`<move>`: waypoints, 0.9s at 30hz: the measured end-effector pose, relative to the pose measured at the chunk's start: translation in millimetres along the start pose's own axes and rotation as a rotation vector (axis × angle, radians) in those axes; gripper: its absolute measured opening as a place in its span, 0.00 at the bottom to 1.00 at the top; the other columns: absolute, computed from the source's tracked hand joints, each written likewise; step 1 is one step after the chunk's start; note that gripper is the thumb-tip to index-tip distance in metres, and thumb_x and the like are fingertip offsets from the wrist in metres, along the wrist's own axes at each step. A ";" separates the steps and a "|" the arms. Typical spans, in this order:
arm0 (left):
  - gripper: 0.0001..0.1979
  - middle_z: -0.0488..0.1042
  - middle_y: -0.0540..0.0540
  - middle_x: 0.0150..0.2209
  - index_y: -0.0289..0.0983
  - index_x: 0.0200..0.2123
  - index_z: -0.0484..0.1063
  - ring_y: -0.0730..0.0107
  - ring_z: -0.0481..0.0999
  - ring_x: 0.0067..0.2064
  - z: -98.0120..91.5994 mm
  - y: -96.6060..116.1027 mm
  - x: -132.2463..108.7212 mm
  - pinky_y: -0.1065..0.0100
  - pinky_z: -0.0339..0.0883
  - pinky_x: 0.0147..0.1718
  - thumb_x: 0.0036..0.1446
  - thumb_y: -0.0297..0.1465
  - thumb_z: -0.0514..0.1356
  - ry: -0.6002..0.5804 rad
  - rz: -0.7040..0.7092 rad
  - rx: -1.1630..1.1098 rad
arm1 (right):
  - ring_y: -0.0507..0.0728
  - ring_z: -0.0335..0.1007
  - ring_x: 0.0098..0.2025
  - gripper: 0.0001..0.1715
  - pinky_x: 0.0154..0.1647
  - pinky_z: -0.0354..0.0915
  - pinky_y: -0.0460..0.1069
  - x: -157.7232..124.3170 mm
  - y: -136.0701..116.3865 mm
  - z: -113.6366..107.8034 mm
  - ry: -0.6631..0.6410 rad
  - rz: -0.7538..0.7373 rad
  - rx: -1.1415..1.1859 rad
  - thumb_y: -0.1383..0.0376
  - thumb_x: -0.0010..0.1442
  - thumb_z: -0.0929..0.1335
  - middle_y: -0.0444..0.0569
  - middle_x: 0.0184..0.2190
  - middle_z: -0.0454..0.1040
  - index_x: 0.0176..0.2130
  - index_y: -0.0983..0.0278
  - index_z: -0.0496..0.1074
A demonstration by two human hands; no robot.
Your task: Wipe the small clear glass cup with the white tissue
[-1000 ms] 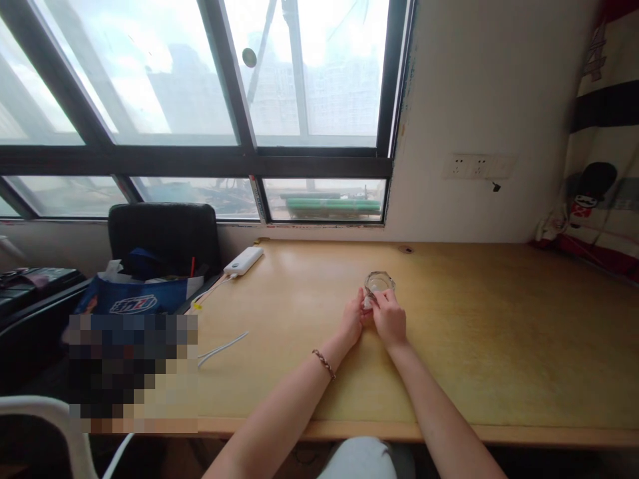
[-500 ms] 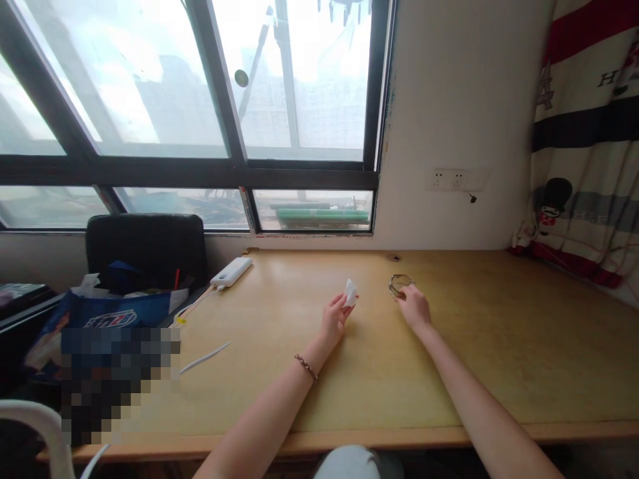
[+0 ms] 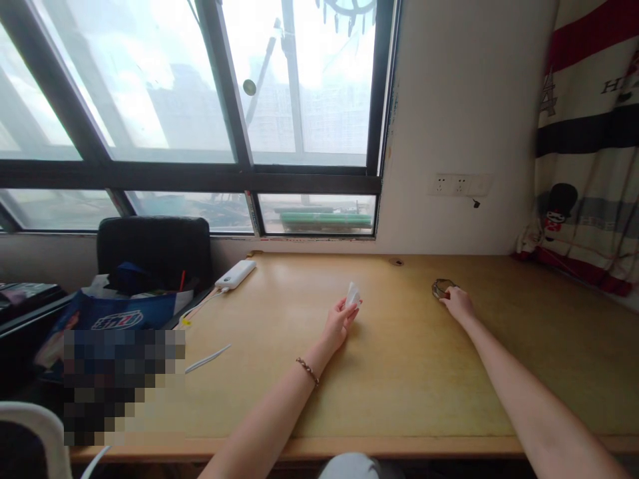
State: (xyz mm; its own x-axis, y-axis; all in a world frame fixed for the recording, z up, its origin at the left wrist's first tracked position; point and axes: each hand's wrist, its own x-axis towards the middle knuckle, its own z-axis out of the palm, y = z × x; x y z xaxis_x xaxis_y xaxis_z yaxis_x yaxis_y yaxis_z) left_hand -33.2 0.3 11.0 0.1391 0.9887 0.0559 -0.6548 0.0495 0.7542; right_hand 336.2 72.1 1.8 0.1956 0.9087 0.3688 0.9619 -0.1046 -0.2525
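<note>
My left hand is raised a little over the middle of the wooden desk, its fingers pinched on a small crumpled white tissue. A braided bracelet circles that wrist. Further right, my right hand rests on the desk with its fingertips against a small faceted clear glass dish. The fingers are curled on the dish's near rim.
A white power bank with a cable lies at the desk's back left, and a white cable trails near the left edge. A black chair holding a blue bag stands left. Wall sockets and a striped curtain are at right.
My hands, together at the glass dish a second ago, have parted. The right hand slid the dish to the right across the desk; the left keeps the tissue.
</note>
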 end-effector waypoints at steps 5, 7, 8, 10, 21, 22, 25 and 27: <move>0.22 0.70 0.39 0.43 0.33 0.40 0.67 0.64 0.68 0.47 1.0 -0.1 0.9 0.67 0.58 0.50 0.38 0.22 0.64 -0.019 -0.023 0.020 | 0.56 0.66 0.31 0.06 0.27 0.57 0.47 -1.8 2.7 5.3 -0.007 -0.007 -0.015 0.66 0.43 0.68 0.52 0.29 0.70 0.27 0.66 0.69; 0.22 0.70 0.40 0.43 0.33 0.40 0.67 0.64 0.68 0.47 0.6 -0.1 1.6 0.67 0.58 0.50 0.37 0.20 0.64 -0.019 -0.040 0.004 | 0.56 0.67 0.31 0.06 0.28 0.57 0.47 -1.7 1.6 8.2 0.004 -0.003 0.000 0.67 0.43 0.68 0.51 0.29 0.70 0.27 0.66 0.69; 0.22 0.70 0.40 0.44 0.33 0.40 0.67 0.63 0.68 0.47 0.4 -0.1 1.8 0.66 0.58 0.50 0.37 0.20 0.64 -0.017 -0.048 -0.007 | 0.56 0.66 0.31 0.06 0.28 0.57 0.47 -1.4 1.3 9.9 0.011 -0.002 0.010 0.67 0.43 0.68 0.51 0.29 0.70 0.27 0.66 0.69; 0.22 0.70 0.39 0.44 0.32 0.39 0.67 0.62 0.68 0.47 0.1 -0.3 1.9 0.65 0.59 0.50 0.37 0.19 0.63 -0.020 -0.061 -0.028 | 0.56 0.66 0.31 0.06 0.28 0.58 0.48 -0.3 1.4 13.5 0.020 -0.002 0.030 0.66 0.43 0.68 0.52 0.29 0.70 0.27 0.65 0.69; 0.16 0.68 0.36 0.46 0.33 0.40 0.66 0.62 0.73 0.39 0.5 2.1 -4.4 0.61 0.65 0.41 0.45 0.29 0.60 -0.128 -0.118 0.000 | 0.59 0.66 0.38 0.19 0.32 0.58 0.49 -13.0 -41.4 -11.7 0.091 0.018 0.106 0.64 0.43 0.68 0.56 0.42 0.68 0.38 0.65 0.69; 0.16 0.68 0.37 0.46 0.34 0.41 0.65 0.62 0.74 0.38 1.2 2.4 -5.2 0.61 0.65 0.39 0.46 0.30 0.60 -0.134 -0.123 0.008 | 0.60 0.65 0.39 0.21 0.33 0.58 0.50 -20.2 -60.1 -15.5 0.162 0.013 0.178 0.63 0.44 0.68 0.57 0.44 0.66 0.40 0.65 0.68; 0.17 0.69 0.37 0.44 0.35 0.41 0.65 0.61 0.74 0.37 3.6 2.4 -7.5 0.60 0.65 0.37 0.46 0.33 0.60 -0.141 -0.105 0.043 | 0.57 0.68 0.33 0.19 0.28 0.61 0.49 -49.7 -128.1 -19.2 0.167 0.002 0.585 0.55 0.47 0.65 0.56 0.38 0.70 0.36 0.66 0.69; 0.17 0.70 0.38 0.42 0.35 0.41 0.65 0.60 0.74 0.37 5.0 2.0 -8.7 0.61 0.65 0.37 0.46 0.34 0.59 -0.151 -0.065 0.102 | 0.53 0.67 0.23 0.23 0.20 0.60 0.46 -72.7 -172.4 -14.9 -0.035 0.079 0.932 0.50 0.48 0.62 0.52 0.33 0.71 0.34 0.65 0.69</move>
State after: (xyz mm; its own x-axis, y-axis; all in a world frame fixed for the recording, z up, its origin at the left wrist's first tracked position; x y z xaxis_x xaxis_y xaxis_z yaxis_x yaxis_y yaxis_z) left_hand -32.0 -8.9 15.3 0.2935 0.9511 0.0966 -0.5633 0.0905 0.8213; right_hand 159.0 18.0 31.8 0.2335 0.9260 0.2965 0.4019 0.1858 -0.8966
